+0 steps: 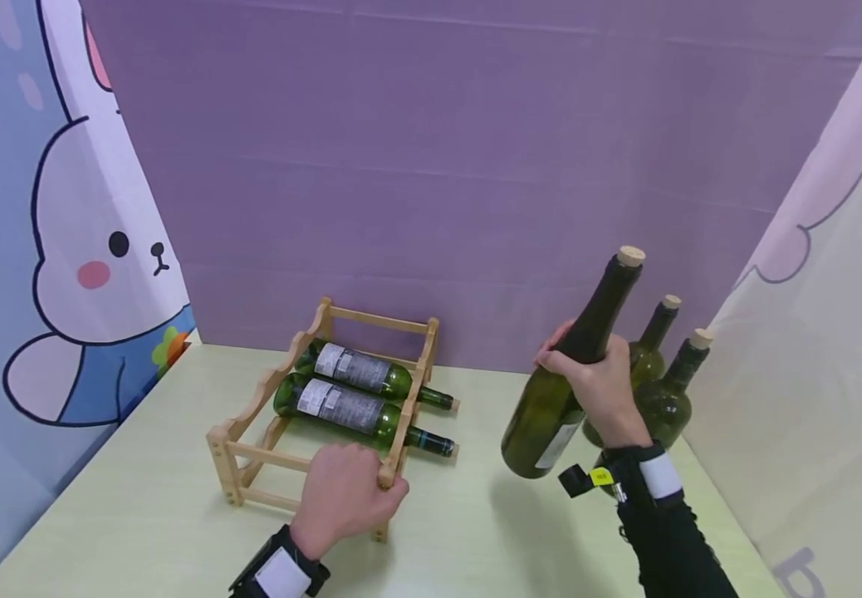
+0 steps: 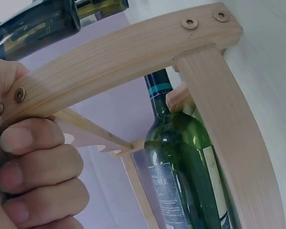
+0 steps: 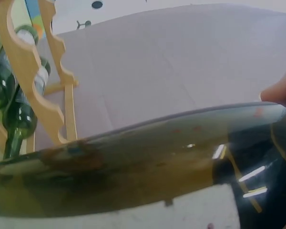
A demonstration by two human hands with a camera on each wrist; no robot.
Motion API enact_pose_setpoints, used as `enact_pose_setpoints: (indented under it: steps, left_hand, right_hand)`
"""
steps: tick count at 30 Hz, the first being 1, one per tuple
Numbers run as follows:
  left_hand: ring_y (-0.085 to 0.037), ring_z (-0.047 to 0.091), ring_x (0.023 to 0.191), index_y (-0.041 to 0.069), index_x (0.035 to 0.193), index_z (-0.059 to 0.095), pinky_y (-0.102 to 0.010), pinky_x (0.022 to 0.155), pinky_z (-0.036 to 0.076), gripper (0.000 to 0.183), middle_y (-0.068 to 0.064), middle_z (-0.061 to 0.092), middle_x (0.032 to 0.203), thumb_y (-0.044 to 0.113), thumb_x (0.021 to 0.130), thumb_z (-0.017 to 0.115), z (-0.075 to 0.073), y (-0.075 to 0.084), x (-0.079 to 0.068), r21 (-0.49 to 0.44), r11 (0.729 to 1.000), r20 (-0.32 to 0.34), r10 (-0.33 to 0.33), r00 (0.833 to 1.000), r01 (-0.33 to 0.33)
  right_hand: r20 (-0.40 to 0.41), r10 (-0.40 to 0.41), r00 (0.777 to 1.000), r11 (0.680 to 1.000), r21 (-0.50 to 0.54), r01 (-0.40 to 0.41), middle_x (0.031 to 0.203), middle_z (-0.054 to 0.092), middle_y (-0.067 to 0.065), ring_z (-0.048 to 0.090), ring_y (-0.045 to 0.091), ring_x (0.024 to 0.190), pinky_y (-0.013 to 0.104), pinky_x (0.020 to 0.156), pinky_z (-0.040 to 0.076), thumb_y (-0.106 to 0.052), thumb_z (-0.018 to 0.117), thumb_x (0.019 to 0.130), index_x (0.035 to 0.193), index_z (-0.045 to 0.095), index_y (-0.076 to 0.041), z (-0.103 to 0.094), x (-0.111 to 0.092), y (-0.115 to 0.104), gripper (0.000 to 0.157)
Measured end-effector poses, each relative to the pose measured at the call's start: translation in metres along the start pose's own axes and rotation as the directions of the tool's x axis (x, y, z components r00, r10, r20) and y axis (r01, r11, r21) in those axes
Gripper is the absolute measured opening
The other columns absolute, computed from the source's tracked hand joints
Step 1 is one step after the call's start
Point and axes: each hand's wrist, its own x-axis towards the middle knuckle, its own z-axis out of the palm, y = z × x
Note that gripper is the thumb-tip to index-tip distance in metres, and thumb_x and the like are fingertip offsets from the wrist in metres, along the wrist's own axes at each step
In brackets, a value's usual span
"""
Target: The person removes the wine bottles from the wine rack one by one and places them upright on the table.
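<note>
Pale yellow-green worktop (image 1: 102, 531): back edge meets a plain purple backdrop (image 1: 431, 183), left edge a blue rabbit-print sheet (image 1: 72, 274), right edge a white printed sheet (image 1: 827, 357). Moving room is the gap between the pale wooden scalloped bottle rack (image 2: 124, 56), left of centre, and two corked green glass bottles (image 1: 666, 407) standing near the right edge. Over that gap the right hand (image 1: 606, 394) grasps a dark green corked glass bottle (image 1: 539, 415) round its shoulder; it's tilted, cork up and rightward, base off the worktop. Left hand (image 1: 345, 498) is clenched round the rack's near right corner. In the way: two labelled green glass bottles (image 1: 349, 411) lying in the rack, necks poking past its right side. Standing pair crowds the right hand's outer side, bases partly hidden.
</note>
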Motion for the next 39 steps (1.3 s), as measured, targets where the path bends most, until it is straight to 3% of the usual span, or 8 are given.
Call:
enact_pose_setpoints:
  steps: [7,12,21,28,39]
  left_hand:
    - [-0.003,0.012,0.045,0.024,0.049,0.022,-0.023,0.045,0.009,0.061,0.014,0.01,0.049,0.046,0.083,0.067,0.001,0.0,-0.001,0.033,0.999,-0.01,0.001,1.0,-0.001]
    - [-0.003,0.011,0.046,0.025,0.049,0.021,-0.023,0.045,0.009,0.06,0.014,0.01,0.05,0.045,0.083,0.067,0.002,-0.001,0.0,0.036,0.999,-0.021,0.001,1.0,-0.001]
    - [-0.002,0.009,0.046,0.026,0.049,0.02,-0.022,0.044,0.008,0.06,0.016,0.009,0.05,0.039,0.079,0.07,-0.002,0.001,0.001,0.005,1.0,-0.039,0.007,0.999,-0.006]
    - [-0.002,0.008,0.048,0.025,0.049,0.019,-0.022,0.045,0.007,0.06,0.015,0.008,0.052,0.038,0.077,0.071,-0.002,0.001,-0.002,0.02,1.0,-0.051,0.003,0.999,-0.001]
    - [-0.002,0.008,0.047,0.026,0.049,0.019,-0.021,0.045,0.009,0.058,0.015,0.008,0.05,0.037,0.077,0.068,0.0,0.001,-0.003,0.009,1.0,-0.055,0.001,0.998,-0.001]
  right_hand:
    - [-0.064,0.039,0.997,0.999,-0.035,-0.041,0.088,0.074,0.002,0.072,0.02,0.083,0.037,0.079,0.054,-0.008,0.073,0.088,0.097,0.067,-0.002,0.002,0.019,0.013,0.013]
    - [-0.126,0.069,0.99,0.997,-0.03,-0.073,0.085,0.073,-0.003,0.067,0.019,0.083,0.036,0.079,0.05,-0.012,0.077,0.085,0.094,0.069,-0.005,0.002,0.035,0.022,0.014]
    - [-0.246,0.153,0.957,0.981,-0.081,-0.178,0.088,0.065,-0.004,0.061,0.021,0.084,0.04,0.079,0.047,-0.02,0.078,0.084,0.092,0.067,-0.014,0.0,0.065,0.048,0.015]
    - [-0.293,0.205,0.934,0.967,-0.084,-0.239,0.098,0.063,0.0,0.059,0.022,0.092,0.04,0.083,0.045,-0.022,0.076,0.084,0.1,0.066,-0.016,0.003,0.085,0.064,0.02]
    - [-0.367,0.246,0.897,0.943,-0.123,-0.309,0.096,0.061,-0.001,0.055,0.021,0.091,0.037,0.082,0.041,-0.023,0.074,0.084,0.098,0.064,-0.016,-0.005,0.113,0.1,0.019]
